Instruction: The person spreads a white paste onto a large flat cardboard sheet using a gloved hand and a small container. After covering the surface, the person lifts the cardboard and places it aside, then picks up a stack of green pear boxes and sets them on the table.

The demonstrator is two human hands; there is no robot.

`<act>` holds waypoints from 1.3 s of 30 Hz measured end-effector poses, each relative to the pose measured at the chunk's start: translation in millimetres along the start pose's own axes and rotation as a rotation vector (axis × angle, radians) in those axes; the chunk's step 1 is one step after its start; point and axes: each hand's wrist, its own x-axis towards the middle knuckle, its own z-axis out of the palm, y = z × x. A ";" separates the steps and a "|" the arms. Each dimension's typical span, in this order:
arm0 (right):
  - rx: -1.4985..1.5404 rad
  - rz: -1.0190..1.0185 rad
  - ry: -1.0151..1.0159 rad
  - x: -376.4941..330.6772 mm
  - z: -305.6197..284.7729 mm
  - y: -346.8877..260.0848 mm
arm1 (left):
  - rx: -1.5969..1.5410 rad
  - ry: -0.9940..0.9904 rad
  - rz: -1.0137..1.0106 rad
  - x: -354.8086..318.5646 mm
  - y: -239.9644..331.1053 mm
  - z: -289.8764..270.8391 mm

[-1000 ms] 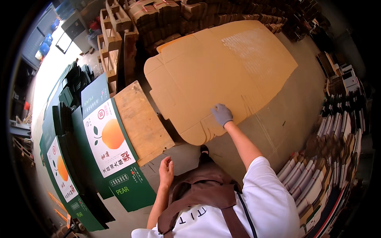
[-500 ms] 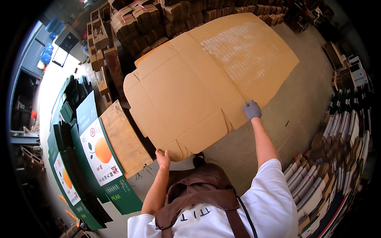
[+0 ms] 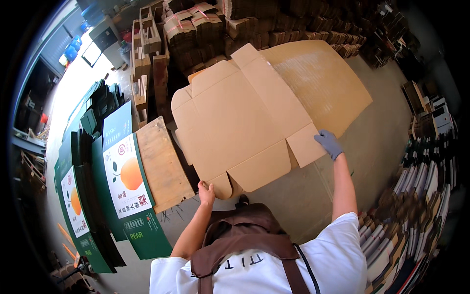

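A flat brown cardboard box blank (image 3: 235, 117) with creases and slotted flaps spreads in front of me, plain side up. My bare left hand (image 3: 206, 192) is closed on its near left corner flap, thumb on top. My right hand (image 3: 330, 144), in a grey glove, pinches the flap at the near right corner. The right-hand panel tilts up along its crease. Beyond it, partly covered, lies a larger brown cardboard sheet (image 3: 325, 83) with a pale scuffed patch. What supports the blank is hidden beneath it.
Left of the blank is a wooden board (image 3: 161, 161), then green printed cartons (image 3: 125, 171) with an orange fruit picture, stacked flat. Bundled cardboard (image 3: 196, 24) is piled at the back beside wooden pallets (image 3: 142, 63). Rows of folded cartons (image 3: 387, 230) stand at right.
My right hand has moved right and slightly nearer with its flap, and the blank's right panel has lifted off the larger sheet. My left hand keeps its corner. The whole view has shifted a little.
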 end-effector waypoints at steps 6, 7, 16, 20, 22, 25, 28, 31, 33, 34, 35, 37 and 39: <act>-0.018 -0.116 0.115 -35.7 -46.4 -83.6 | -0.208 0.001 -0.075 1.1 10.9 -11.2; -0.021 -0.134 0.115 -42.7 -53.9 -100.8 | -0.370 -0.052 -0.123 1.9 12.9 -16.9; 0.155 -0.210 0.102 -108.5 -80.8 -195.3 | -1.134 -0.202 0.012 -20.2 66.7 -116.9; 0.272 -0.214 0.071 -124.9 -41.6 -200.3 | -1.147 -0.163 0.141 -11.9 52.9 -188.2; 0.272 -0.278 0.082 -129.8 -7.3 -193.8 | -1.111 -0.170 0.179 -9.4 44.2 -224.3; 0.362 -0.174 0.007 -137.0 56.4 -160.0 | -1.000 -0.115 0.202 -13.0 26.6 -276.6; 0.427 -0.031 -0.123 -150.8 123.9 -128.6 | -0.884 -0.059 0.220 -14.0 6.1 -309.9; 0.315 -0.006 -0.139 -166.0 177.9 -117.4 | -0.832 -0.060 0.251 -17.1 -0.2 -332.2; 0.232 0.033 -0.168 -168.8 206.6 -99.5 | -0.796 -0.054 0.269 -18.8 -2.3 -339.5; 0.265 0.058 -0.194 -172.0 223.0 -104.0 | -0.757 -0.030 0.276 -17.8 -6.9 -350.8; 0.289 0.087 -0.215 -175.3 236.1 -109.9 | -0.748 -0.015 0.265 -17.7 -12.7 -359.6; 0.336 0.112 -0.231 -183.6 253.5 -114.3 | -0.740 0.010 0.246 -17.0 -23.4 -372.8; 0.380 0.106 -0.218 -189.9 265.4 -112.4 | -0.711 0.026 0.216 -17.9 -34.7 -379.8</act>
